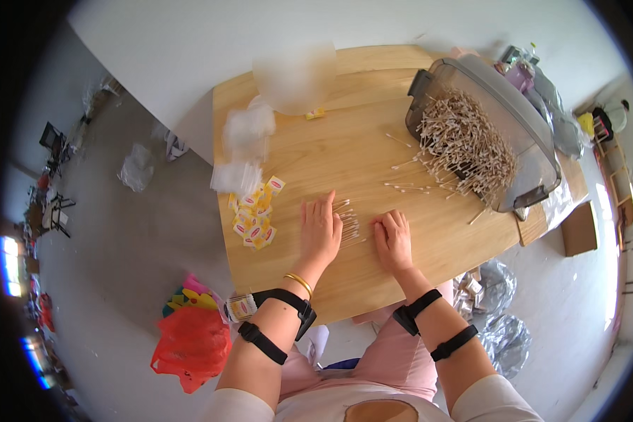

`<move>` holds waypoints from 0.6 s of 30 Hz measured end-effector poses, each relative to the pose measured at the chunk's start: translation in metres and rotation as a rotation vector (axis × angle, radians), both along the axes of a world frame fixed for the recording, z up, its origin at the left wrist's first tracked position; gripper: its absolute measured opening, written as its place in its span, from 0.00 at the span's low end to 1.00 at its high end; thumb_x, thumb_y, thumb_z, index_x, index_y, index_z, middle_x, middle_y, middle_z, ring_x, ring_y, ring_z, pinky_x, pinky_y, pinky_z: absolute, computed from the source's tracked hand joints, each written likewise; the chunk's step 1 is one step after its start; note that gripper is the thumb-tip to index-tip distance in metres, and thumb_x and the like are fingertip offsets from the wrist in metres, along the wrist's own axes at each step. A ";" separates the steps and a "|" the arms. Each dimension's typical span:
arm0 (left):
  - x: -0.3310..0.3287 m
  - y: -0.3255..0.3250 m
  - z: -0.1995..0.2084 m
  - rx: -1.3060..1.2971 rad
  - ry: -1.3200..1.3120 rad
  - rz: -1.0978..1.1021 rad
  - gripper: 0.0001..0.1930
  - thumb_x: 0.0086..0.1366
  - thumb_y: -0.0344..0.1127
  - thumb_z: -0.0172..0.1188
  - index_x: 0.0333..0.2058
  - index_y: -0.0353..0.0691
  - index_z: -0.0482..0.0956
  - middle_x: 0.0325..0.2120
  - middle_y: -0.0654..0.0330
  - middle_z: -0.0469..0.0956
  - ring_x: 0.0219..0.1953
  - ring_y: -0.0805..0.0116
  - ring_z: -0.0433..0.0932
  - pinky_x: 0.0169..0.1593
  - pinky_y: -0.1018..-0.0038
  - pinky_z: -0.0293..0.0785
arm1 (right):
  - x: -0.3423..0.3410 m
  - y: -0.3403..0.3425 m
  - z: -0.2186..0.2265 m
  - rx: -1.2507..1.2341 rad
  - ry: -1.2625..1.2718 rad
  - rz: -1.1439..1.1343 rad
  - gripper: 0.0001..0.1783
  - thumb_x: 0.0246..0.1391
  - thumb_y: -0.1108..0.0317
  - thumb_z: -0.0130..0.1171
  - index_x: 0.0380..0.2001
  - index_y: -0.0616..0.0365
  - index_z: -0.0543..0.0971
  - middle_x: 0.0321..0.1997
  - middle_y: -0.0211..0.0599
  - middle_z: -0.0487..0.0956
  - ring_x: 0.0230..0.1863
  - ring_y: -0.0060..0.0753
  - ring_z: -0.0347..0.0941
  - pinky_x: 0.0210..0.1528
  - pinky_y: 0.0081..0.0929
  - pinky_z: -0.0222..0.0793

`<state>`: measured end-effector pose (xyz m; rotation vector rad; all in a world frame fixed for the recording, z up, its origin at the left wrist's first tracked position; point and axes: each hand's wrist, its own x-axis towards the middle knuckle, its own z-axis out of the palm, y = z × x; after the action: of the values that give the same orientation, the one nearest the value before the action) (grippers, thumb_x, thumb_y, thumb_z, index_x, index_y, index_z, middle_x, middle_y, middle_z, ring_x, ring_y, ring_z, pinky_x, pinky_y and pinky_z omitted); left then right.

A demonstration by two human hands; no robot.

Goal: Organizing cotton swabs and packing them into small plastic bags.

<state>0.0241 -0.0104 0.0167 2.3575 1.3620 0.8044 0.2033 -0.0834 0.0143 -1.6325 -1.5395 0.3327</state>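
Observation:
A small row of cotton swabs [348,224] lies on the wooden table between my hands, white tips toward the right. My left hand [320,231] rests at the left side of this row, fingers stretched out and thumb against the swabs. It is open and grips nothing that I can see. To the right of the row, apart from it, my right hand [392,239] is on the tabletop with its fingers curled in. Whether anything sits inside those fingers is hidden. A big heap of cotton swabs [464,141] spills from a tipped grey clear bin [534,144] at the far right.
Small yellow-and-white packets [253,218] are piled left of my left hand, with clear plastic bags [238,177] behind them. Several loose swabs [406,187] lie before the bin. A red plastic bag [191,344] hangs below the table's left front corner. A cardboard box [580,228] stands at right.

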 end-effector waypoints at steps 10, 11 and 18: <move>-0.007 -0.027 0.002 -0.195 -0.316 -0.031 0.26 0.70 0.35 0.48 0.65 0.34 0.63 0.59 0.43 0.67 0.62 0.43 0.65 0.67 0.53 0.57 | 0.004 -0.003 0.004 0.019 0.148 0.001 0.18 0.60 0.71 0.50 0.52 0.60 0.76 0.50 0.50 0.75 0.52 0.54 0.69 0.58 0.43 0.64; -0.009 -0.032 0.000 -0.195 -0.311 -0.032 0.26 0.70 0.35 0.48 0.65 0.34 0.63 0.59 0.43 0.67 0.62 0.43 0.65 0.67 0.53 0.57 | 0.003 -0.003 0.005 0.020 0.153 -0.001 0.18 0.60 0.71 0.50 0.52 0.60 0.76 0.50 0.50 0.75 0.52 0.54 0.69 0.58 0.43 0.64; 0.000 -0.037 -0.012 -0.286 -0.446 -0.032 0.44 0.74 0.60 0.40 0.72 0.28 0.41 0.73 0.35 0.38 0.76 0.40 0.35 0.75 0.53 0.36 | -0.046 0.025 -0.008 0.007 0.418 0.199 0.29 0.64 0.70 0.44 0.68 0.63 0.62 0.72 0.56 0.61 0.74 0.58 0.54 0.74 0.42 0.50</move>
<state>0.0238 -0.0471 0.0052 1.8385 1.1567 0.9795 0.1574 -0.0585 0.0063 -1.3027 -1.3759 0.7264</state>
